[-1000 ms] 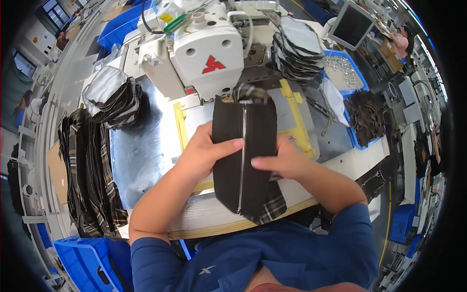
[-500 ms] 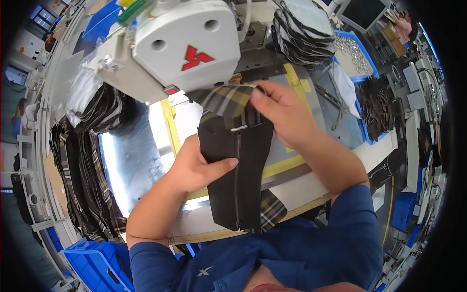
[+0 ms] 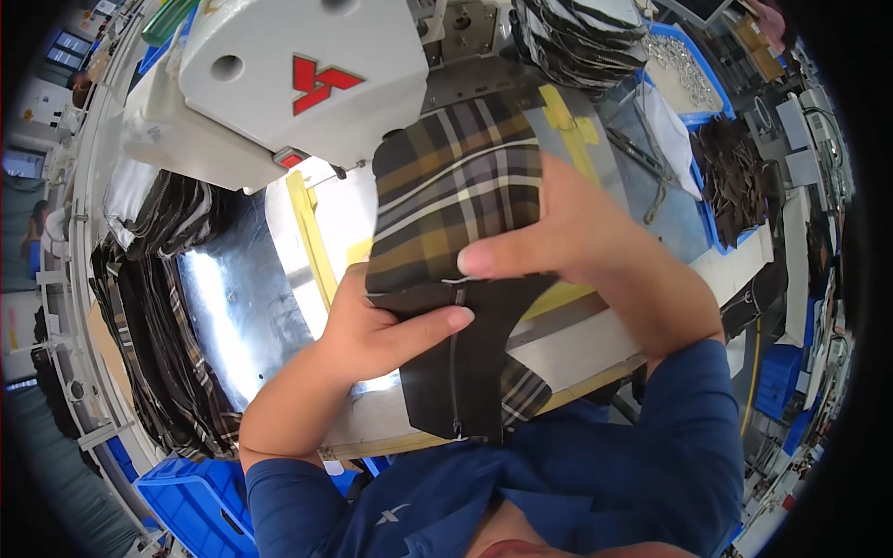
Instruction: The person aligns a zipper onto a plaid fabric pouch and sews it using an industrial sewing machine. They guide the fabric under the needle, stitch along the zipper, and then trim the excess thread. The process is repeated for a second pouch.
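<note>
A sewn fabric piece (image 3: 456,205) spans the front of the machine table, its far part plaid in brown, black and white, its near part plain dark cloth with a zipper (image 3: 457,372) down the middle. My left hand (image 3: 386,325) grips its left edge, thumb on the dark cloth beside the zipper, the other fingers hidden below. At the right edge my right hand (image 3: 567,232) pinches the piece, thumb pressed on the plaid near the seam, fingers out of sight underneath. A plaid corner (image 3: 525,389) shows under the dark cloth.
A white sewing machine head (image 3: 251,93) stands just beyond at the left. Fabric stacks (image 3: 158,344) lie left, with another stack (image 3: 581,46) at the back. On the right are tweezers (image 3: 642,153), a blue tray of metal parts (image 3: 679,74) and dark fabric scraps (image 3: 730,177).
The plaid part, folded up in my right hand before, now lies spread out flat. My right hand has come down toward the seam; my left thumb stays by the zipper.
</note>
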Tool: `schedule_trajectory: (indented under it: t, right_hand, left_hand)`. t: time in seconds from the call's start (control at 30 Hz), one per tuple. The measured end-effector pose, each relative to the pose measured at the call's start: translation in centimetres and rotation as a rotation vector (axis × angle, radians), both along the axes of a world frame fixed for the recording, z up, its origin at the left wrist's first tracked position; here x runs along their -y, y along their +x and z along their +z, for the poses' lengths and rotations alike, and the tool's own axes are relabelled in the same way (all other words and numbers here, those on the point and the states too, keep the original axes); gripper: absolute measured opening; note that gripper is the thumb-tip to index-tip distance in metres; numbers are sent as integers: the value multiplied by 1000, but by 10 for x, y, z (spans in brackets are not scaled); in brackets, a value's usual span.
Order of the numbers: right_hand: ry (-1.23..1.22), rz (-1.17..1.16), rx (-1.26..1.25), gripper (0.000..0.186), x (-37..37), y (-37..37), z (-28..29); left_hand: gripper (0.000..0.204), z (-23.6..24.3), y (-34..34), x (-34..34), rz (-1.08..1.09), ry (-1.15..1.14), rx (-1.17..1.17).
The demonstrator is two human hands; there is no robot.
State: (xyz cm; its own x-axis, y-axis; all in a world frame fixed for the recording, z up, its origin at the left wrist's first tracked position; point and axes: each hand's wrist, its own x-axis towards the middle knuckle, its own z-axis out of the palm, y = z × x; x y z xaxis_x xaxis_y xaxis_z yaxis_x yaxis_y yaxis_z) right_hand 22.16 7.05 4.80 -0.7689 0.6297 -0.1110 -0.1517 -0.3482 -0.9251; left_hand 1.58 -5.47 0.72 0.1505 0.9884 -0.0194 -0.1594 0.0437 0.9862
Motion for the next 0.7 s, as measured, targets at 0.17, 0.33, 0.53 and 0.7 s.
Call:
schedule_trajectory:
  t: [0.17, 0.33, 0.53, 0.7]
  right_hand:
    - [93, 86, 214, 61, -5, 6, -7]
    - [157, 174, 327, 72, 3, 5, 4]
    - [486, 195, 456, 69, 12, 10, 9]
    - [667, 137, 376, 56, 19, 10, -3]
  left_hand:
    - [27, 7, -9, 5, -88, 212, -295]
    - [28, 5, -16, 8, 38, 552, -582]
    - [29, -5, -5, 20, 582, 855, -704]
    - [23, 22, -4, 22, 269, 1322, -1272]
